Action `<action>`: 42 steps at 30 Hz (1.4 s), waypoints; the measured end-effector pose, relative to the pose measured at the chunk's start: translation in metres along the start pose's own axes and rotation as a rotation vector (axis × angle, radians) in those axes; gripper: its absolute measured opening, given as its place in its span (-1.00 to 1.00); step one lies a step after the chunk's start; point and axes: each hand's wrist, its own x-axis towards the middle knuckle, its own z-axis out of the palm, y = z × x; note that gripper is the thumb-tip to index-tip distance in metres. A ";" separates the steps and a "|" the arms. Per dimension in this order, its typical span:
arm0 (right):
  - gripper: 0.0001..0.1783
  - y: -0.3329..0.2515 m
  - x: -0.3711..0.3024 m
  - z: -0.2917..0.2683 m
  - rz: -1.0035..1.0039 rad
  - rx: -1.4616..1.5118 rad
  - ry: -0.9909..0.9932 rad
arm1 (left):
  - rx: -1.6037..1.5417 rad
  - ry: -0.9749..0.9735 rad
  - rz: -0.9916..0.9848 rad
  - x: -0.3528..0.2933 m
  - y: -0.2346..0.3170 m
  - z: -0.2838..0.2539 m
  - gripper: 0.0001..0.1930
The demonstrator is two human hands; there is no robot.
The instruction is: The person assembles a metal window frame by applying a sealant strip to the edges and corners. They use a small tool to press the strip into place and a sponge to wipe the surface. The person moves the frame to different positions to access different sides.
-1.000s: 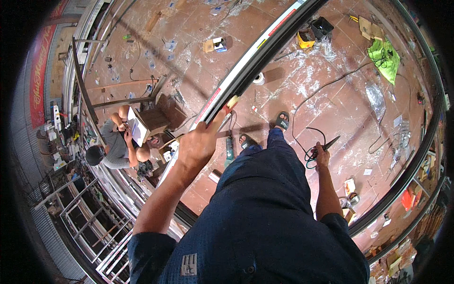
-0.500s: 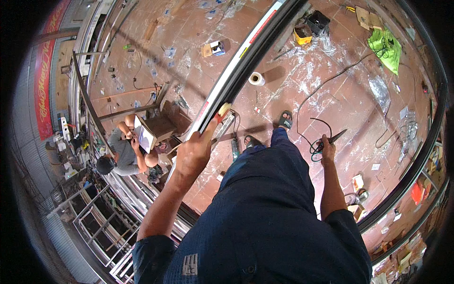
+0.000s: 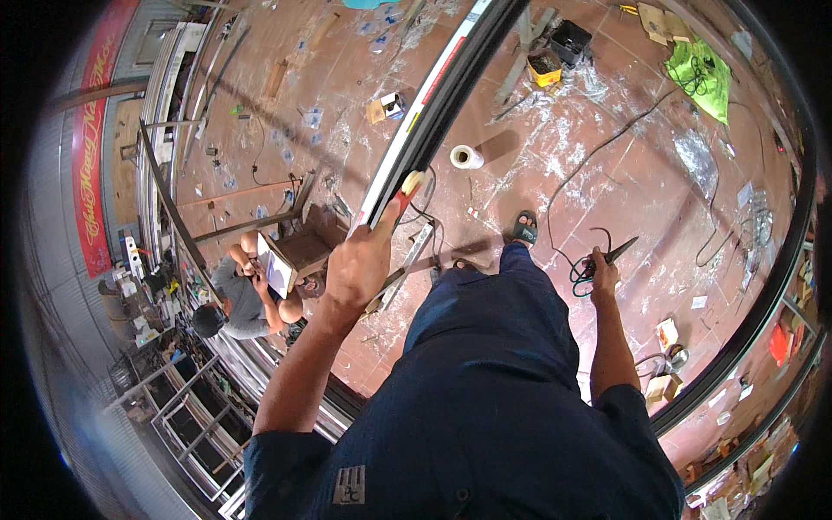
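Note:
My left hand (image 3: 360, 264) is closed round the red handle of a paintbrush (image 3: 412, 184) with pale bristles. The bristles are at the inner edge of a long black-and-white frame bar (image 3: 425, 113); I cannot tell whether they touch it. Low at my right side, my right hand (image 3: 604, 276) is closed on a dark pointed blade (image 3: 622, 250). Its handle is hidden, so whether it is a knife or scissors cannot be told. A loop of dark cord (image 3: 579, 276) hangs at the same hand.
Black frame bars (image 3: 737, 364) surround me. A white roll (image 3: 466, 157) stands on the tiled floor, where cords trail. A yellow container (image 3: 544, 71) and a green bag (image 3: 700, 78) lie farther off. At left, a person (image 3: 247, 290) sits near a box.
My left hand and the brush have moved a little farther away along the frame bar. The view has shifted slightly. My right hand still holds the blade at my side.

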 end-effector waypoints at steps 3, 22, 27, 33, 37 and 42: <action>-0.64 -0.005 -0.001 -0.008 0.011 0.002 0.015 | -0.011 -0.019 -0.012 0.024 0.009 -0.001 -0.42; -0.62 -0.076 0.024 -0.009 -0.048 0.094 0.094 | 0.004 0.008 0.085 0.151 0.053 -0.020 -0.44; -0.62 -0.139 0.050 0.011 -0.074 0.068 0.089 | 0.080 -0.064 0.079 0.175 0.056 -0.028 -0.45; -0.62 -0.186 0.083 0.017 -0.093 0.062 0.103 | 0.076 -0.009 0.092 0.134 0.035 -0.024 -0.37; -0.64 -0.214 0.116 0.025 -0.134 0.099 0.079 | -0.005 0.033 0.134 0.181 0.056 -0.038 -0.43; -0.65 -0.246 0.138 0.034 -0.105 0.079 0.069 | 0.000 -0.026 0.118 0.215 0.071 -0.045 -0.41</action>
